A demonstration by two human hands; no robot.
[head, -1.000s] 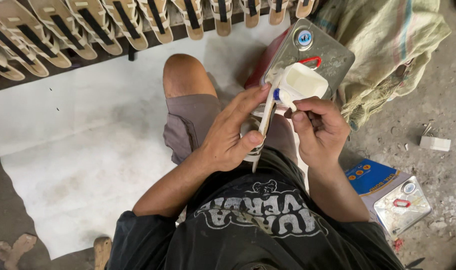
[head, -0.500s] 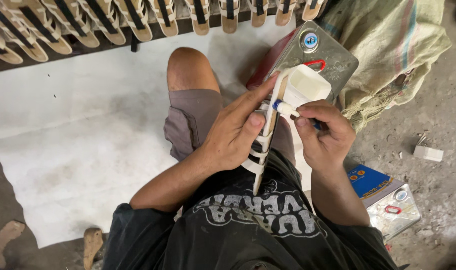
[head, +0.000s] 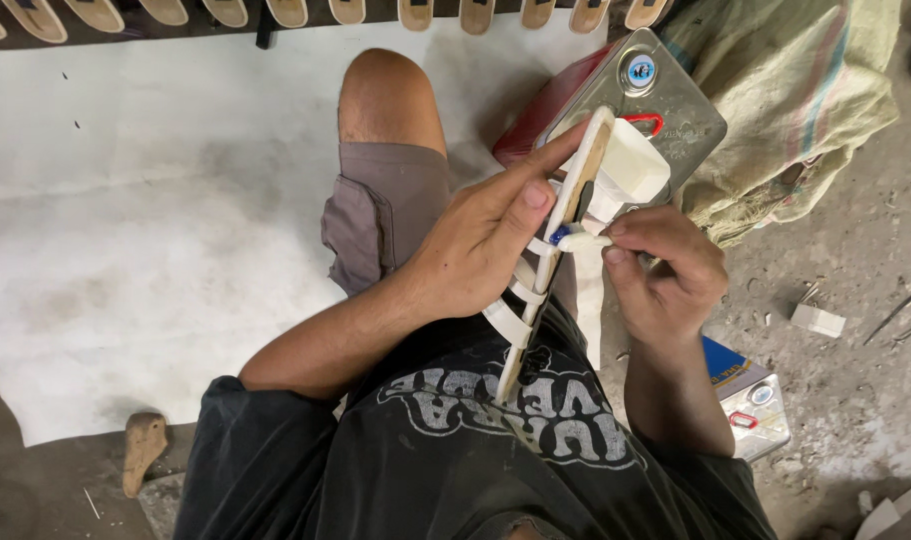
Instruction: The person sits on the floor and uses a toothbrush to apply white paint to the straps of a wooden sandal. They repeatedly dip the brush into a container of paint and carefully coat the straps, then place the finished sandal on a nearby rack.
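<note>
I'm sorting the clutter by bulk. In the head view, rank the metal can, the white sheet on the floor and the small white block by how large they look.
1. white sheet
2. metal can
3. small white block

All three lie at a similar distance from the camera, so the order looks safe.

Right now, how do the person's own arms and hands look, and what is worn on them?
Both arms are bare from above the elbow down. The left hand and the right hand wear no gloves, and no rings, watch or bracelet show. Short black sleeves of a black T-shirt with a pale printed design on the chest cover the upper arms. Grey-brown shorts show beneath.
</note>
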